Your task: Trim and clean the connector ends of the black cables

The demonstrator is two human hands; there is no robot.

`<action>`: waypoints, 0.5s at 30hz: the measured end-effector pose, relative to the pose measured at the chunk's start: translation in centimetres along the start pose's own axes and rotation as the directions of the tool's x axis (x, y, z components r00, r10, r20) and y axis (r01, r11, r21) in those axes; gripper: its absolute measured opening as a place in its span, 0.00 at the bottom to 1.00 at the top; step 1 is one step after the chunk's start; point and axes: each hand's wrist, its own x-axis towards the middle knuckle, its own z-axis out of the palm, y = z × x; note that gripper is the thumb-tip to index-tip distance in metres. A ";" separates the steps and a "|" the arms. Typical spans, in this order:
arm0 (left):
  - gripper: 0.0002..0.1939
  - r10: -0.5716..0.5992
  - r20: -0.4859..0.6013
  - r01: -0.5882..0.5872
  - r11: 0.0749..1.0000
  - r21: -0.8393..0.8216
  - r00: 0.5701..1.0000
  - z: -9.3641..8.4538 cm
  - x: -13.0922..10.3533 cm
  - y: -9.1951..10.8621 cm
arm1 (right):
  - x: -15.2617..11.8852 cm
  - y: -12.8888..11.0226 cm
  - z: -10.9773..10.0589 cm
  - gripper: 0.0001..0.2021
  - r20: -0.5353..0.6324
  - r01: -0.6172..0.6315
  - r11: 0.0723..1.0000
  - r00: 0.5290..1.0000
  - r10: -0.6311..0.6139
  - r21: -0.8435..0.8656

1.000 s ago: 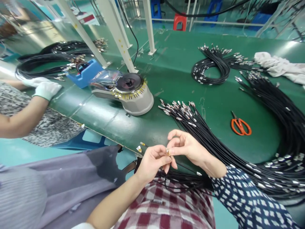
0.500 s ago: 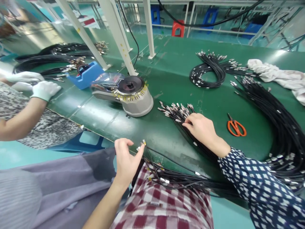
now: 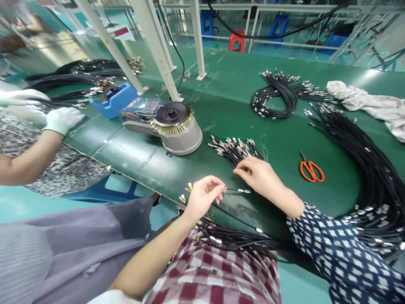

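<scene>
My left hand [image 3: 207, 193] pinches a thin black cable. A metal terminal [image 3: 243, 191] pokes out past its fingertips toward the right. My right hand [image 3: 261, 177] is curled closed over a bundle of black cables [image 3: 236, 150] with bare metal ends; whatever its fingertips grip is hidden. Across my lap and the table edge runs a second bunch of black cables [image 3: 247, 238] with white labels. A couple of yellow-marked cable ends [image 3: 182, 198] stick out left of my left hand.
A round tape dispenser [image 3: 183, 135] and a blue tape holder [image 3: 115, 101] stand left. Orange-handled scissors [image 3: 311, 170], a coiled cable bundle [image 3: 274, 105], a large cable bundle [image 3: 373, 169] and a white cloth [image 3: 363, 101] lie right. A co-worker's gloved hands [image 3: 63, 119] are far left.
My left hand has moved right from the table edge, its spread fingers closing on a cable. My right hand has shifted slightly left and down along the bundle.
</scene>
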 end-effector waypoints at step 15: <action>0.06 0.176 -0.139 -0.147 0.969 0.197 0.975 -2.0 3.3 -0.5 | 2.9 1.7 1.2 0.05 -0.077 -0.145 0.913 0.989 0.124 -0.381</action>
